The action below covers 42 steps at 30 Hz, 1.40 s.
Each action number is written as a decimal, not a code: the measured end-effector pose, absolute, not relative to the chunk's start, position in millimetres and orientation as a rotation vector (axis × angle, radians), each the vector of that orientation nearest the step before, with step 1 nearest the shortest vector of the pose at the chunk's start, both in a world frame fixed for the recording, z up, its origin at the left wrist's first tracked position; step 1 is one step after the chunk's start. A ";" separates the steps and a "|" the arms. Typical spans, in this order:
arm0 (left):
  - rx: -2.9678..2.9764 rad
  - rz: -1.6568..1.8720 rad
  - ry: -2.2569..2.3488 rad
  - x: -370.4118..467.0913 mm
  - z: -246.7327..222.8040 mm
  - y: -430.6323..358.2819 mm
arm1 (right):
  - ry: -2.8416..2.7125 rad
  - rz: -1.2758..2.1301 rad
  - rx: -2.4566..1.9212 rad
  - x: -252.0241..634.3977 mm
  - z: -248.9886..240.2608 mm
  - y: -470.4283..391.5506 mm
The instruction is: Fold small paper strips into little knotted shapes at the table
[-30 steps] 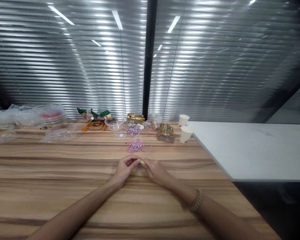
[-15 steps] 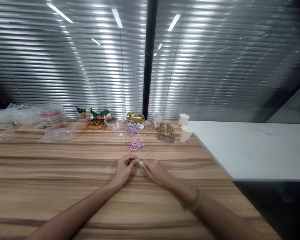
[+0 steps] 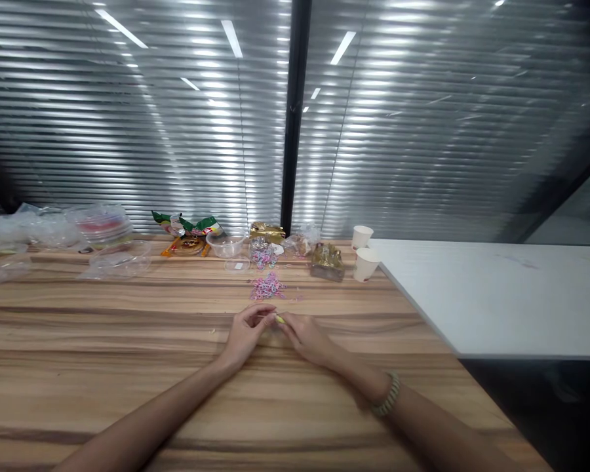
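Right hand pinching a yellow piece. Left hand at its end, grip too small to tell. Pastel links heaped just beyond.

Single head-worn camera: looks forward and down across wooden table, near at bottom; blinds farther beyond.

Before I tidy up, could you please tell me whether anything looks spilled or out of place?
The small pastel pieces lie loose on the wooden table, with strays to their right, so they look spilled, though that may be deliberate. A tiny pale scrap lies alone left of the left hand.
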State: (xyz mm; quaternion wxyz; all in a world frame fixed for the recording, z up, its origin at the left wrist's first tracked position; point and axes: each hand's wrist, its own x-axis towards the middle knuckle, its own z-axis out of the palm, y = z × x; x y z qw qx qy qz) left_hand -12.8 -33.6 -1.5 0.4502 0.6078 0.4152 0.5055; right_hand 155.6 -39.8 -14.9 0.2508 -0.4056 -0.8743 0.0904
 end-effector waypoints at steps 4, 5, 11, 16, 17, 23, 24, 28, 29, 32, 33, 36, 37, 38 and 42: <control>1.482 1.226 0.990 -11.2 -0.1 -35.1 | -2.397 0.244 -1.097 155.3 -14.9 -40.1; 1.485 1.233 0.989 -11.1 0.1 -35.0 | -2.400 0.239 -1.100 155.3 -14.9 -40.2; 1.532 1.241 0.996 -12.2 -1.3 -33.4 | -2.417 0.213 -1.106 155.9 -15.4 -41.2; 1.554 1.252 1.003 -12.3 -1.6 -33.1 | -2.447 0.172 -1.132 155.4 -13.5 -42.4; 1.557 1.251 1.005 -12.1 -1.4 -33.1 | -2.452 0.164 -1.135 155.2 -12.7 -42.7; 1.570 1.243 1.014 -11.5 -1.6 -31.9 | -2.458 0.166 -1.147 154.5 -9.8 -43.9; 1.567 1.240 1.014 -11.5 -1.9 -31.5 | -2.461 0.165 -1.146 154.5 -9.9 -43.9; 1.572 1.236 1.021 -11.6 -2.2 -30.9 | -2.466 0.165 -1.146 154.6 -10.7 -43.5; 1.573 1.233 1.026 -11.5 -1.9 -31.1 | -2.465 0.165 -1.145 154.7 -10.9 -43.3; 1.561 1.227 1.040 -10.8 -0.1 -31.9 | -2.464 0.161 -1.136 155.0 -12.2 -42.5; 1.556 1.224 1.042 -10.6 0.5 -32.2 | -2.464 0.158 -1.135 155.1 -12.8 -42.2; 1.539 1.216 1.035 -10.1 2.0 -32.9 | -2.466 0.138 -1.146 155.5 -14.2 -41.9; 1.535 1.213 1.035 -10.0 2.2 -33.1 | -2.468 0.133 -1.150 155.6 -14.4 -42.0; 1.532 1.212 1.037 -10.0 2.4 -33.2 | -2.472 0.131 -1.154 155.7 -14.4 -42.1; 1.532 1.210 1.050 -10.0 2.6 -33.3 | -2.481 0.158 -1.160 155.7 -12.6 -43.3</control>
